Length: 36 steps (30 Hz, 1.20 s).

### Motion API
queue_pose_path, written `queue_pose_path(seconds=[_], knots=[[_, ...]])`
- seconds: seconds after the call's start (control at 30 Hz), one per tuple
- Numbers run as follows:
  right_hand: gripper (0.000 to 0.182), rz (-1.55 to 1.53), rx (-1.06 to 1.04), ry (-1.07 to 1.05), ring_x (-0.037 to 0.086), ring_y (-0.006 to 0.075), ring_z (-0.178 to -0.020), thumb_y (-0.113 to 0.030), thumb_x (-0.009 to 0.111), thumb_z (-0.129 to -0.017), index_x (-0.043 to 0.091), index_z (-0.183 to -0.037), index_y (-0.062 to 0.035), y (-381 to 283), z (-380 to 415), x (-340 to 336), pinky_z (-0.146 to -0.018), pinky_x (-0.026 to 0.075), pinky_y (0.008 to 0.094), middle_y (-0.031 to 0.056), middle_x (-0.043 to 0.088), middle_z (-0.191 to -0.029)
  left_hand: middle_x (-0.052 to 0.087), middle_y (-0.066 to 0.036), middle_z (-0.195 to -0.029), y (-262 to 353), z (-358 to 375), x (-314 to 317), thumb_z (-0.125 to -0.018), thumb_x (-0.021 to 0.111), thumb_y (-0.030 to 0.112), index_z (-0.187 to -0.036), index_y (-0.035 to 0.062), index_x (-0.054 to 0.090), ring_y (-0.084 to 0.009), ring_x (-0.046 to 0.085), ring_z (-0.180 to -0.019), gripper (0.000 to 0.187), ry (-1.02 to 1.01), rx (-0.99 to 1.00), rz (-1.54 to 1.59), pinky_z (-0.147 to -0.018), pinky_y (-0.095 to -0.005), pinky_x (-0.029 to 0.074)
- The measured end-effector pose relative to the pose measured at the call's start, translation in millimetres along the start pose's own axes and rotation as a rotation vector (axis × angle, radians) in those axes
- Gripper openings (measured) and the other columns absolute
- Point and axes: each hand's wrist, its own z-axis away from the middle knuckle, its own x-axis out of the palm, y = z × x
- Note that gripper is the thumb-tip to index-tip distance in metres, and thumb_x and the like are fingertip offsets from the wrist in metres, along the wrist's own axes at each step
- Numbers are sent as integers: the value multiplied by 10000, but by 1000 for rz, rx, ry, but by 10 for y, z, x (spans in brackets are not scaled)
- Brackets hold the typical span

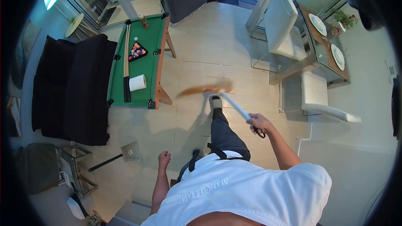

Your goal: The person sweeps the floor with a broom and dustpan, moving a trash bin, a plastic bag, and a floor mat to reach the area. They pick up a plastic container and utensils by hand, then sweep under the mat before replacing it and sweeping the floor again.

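Note:
My right hand (258, 123) is wrapped round the white handle of a broom (235, 105), near its black looped end. The broom's orange-brown head (203, 90) is blurred and lies beyond my forward shoe, over the tiled floor. My left hand (164, 159) hangs at my left side, its fingers curled in, with nothing visible in them. To the left of that hand, a dustpan (132, 151) with a black handle rests on the floor, with some small debris in it.
A green pool table (153, 73) with balls, cues, a paper roll and a bottle stands ahead on the left. Beside it is a black sofa (71, 88). White chairs (314, 92) and a glass dining table (324, 54) stand on the right. A metal-framed stand (77, 163) is at the lower left.

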Motion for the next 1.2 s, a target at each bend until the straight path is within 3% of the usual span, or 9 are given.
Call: queue_pose_path(seconds=[0.1, 0.23, 0.37, 0.5, 0.67, 0.83, 1.0, 1.13, 1.2], knots=[[130, -217, 20, 98, 431, 154, -344, -72, 420, -789, 441, -883, 14, -339, -971, -432, -324, 382, 285, 68, 461, -502, 606, -125, -748, 490, -420, 201, -714, 517, 162, -995, -14, 555, -161, 585, -607, 334, -15, 31, 63, -580, -271, 461], [83, -1127, 150, 298, 403, 133, -341, -68, 378, -810, 335, -740, -54, -1091, -2993, -980, -313, 367, 258, 42, 405, -481, 603, -119, -748, 1269, -820, 509, -746, 510, 179, -1031, -9, 536, -149, 581, -604, 342, -59, -112, 130, -563, -269, 463], [29, -1351, 38, 78, 430, 152, -390, -52, 359, -774, 335, -758, -55, -2163, -5176, -1714, -347, 405, 270, 45, 384, -510, 599, -102, -825, 2363, -830, 672, -767, 512, 165, -1087, 4, 501, -145, 584, -647, 358, -79, -335, 200, -567, -256, 474], [185, -1007, -68, 387, 511, 183, -519, -34, 396, -732, 357, -911, -12, -2971, -7036, -1569, -410, 452, 317, 124, 467, -700, 585, -97, -880, 3095, -969, 744, -784, 503, 138, -1125, -5, 460, -151, 586, -709, 373, -162, -412, 336, -594, -259, 483], [282, -191, 22, 379, 528, 199, -511, -38, 383, -732, 324, -1001, 27, -3775, -6740, -1497, -398, 450, 314, 150, 501, -717, 579, -110, -892, 3490, -1103, 703, -793, 497, 135, -1126, -16, 454, -155, 583, -736, 368, -116, -494, 352, -620, -254, 481], [513, 611, -96, 78, 583, 288, -596, -121, 409, -737, 233, -1206, -13, -3478, -6338, -1433, -522, 475, 376, 218, 563, -777, 573, -111, -899, 3613, -1208, 621, -795, 485, 145, -1136, -17, 446, -158, 581, -751, 379, -41, -538, 401, -627, -242, 473], [675, 686, 74, -166, 575, 349, -620, -172, 408, -770, 8, -1304, -67, -2452, -5030, -926, -564, 456, 435, 247, 571, -781, 574, -103, -894, 3793, -1318, 602, -783, 494, 139, -1143, -18, 440, -153, 579, -743, 397, -5, -479, 477, -621, -243, 472], [667, 856, 121, -144, 588, 360, -724, -132, 423, -762, 26, -1282, -4, -1864, -3781, -13, -650, 473, 421, 290, 552, -849, 575, -99, -889, 3768, -1231, 687, -785, 496, 140, -1137, -13, 446, -146, 578, -735, 387, -4, -448, 516, -612, -240, 472], [649, 640, 246, -383, 549, 408, -844, -134, 436, -745, 81, -1258, 44, -1761, -3505, 268, -710, 454, 427, 329, 505, -963, 576, -98, -884, 3655, -1197, 702, -786, 497, 142, -1134, -10, 450, -145, 578, -731, 383, -6, -434, 522, -608, -240, 473]])
